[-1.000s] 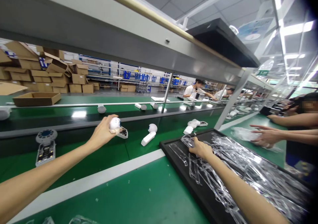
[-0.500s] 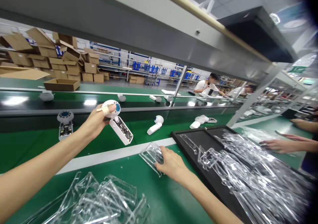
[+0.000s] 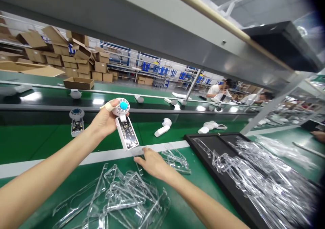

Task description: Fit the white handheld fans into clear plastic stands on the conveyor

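Note:
My left hand (image 3: pixel 105 120) is closed around the neck of a white handheld fan (image 3: pixel 121 107) with a blue disc in its round head. The fan's handle tilts down to the right, its casing open on a circuit board. Just below the handle's end, my right hand (image 3: pixel 152 163) pinches a clear plastic piece (image 3: pixel 137 151), partly hidden by the fingers. A tangled pile of clear plastic pieces (image 3: pixel 127 195) lies on the green bench in front of me. A few similar clear pieces (image 3: pixel 175 158) lie just right of my right hand.
To the right, a black tray (image 3: pixel 209 164) holds many clear plastic strips. Across the green surface lie an open-handled fan (image 3: pixel 77 125), another white fan (image 3: pixel 162 129) and more white parts (image 3: pixel 209 125). A grey shelf beam (image 3: pixel 152 36) crosses overhead. Co-workers (image 3: pixel 218 88) sit beyond.
My right hand has moved left with a clear plastic piece, toward the fan's handle, leaving other clear pieces on the bench. The fan has turned so its circuit board faces me more.

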`<state>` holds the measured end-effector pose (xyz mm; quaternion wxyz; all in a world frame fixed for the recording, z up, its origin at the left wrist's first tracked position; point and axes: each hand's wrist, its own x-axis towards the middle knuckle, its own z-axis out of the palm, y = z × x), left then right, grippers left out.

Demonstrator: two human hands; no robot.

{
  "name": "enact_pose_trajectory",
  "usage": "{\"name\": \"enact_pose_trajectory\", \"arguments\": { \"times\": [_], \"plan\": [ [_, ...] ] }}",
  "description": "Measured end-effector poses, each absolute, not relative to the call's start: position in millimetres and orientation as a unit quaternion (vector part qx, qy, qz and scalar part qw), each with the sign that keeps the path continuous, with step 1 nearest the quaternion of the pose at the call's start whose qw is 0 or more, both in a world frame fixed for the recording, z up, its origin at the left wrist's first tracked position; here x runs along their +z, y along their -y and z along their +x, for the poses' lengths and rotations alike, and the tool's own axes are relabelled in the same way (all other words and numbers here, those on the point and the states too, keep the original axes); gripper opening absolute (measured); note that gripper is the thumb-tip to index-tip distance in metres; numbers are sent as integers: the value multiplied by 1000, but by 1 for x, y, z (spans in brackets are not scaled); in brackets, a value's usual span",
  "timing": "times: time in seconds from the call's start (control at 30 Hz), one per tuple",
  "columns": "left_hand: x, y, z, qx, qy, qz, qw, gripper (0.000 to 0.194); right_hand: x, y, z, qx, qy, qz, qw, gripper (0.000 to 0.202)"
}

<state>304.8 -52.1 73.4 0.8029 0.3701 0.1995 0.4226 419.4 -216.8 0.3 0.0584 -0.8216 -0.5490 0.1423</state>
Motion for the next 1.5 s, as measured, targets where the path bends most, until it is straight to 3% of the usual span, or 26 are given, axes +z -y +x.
{"name": "enact_pose_trajectory", "arguments": {
  "times": [0.13,0.27,0.43,0.63,0.8,0.9,1.23,1.5],
  "plan": [
    [70,41,292,427,-197,371,801,25,6,218,415,99,600,-794,14,29],
    [65,35,292,425,-207,355,807,25,13,221,433,19,761,-646,-58,80],
    [63,35,295,409,-201,347,819,26,-6,207,457,-7,874,-478,-91,64],
    [60,28,290,419,-196,347,816,28,-3,209,471,21,862,-506,-2,46],
    [60,32,287,436,-206,355,801,28,18,223,449,0,739,-645,193,53],
    [64,46,290,442,-207,367,792,28,24,211,423,-24,658,-707,257,55],
    [73,72,289,462,-172,424,760,43,29,196,382,-28,571,-746,342,54],
    [72,90,290,433,-149,429,779,52,15,191,367,-153,537,-759,334,52]
  ]
}}
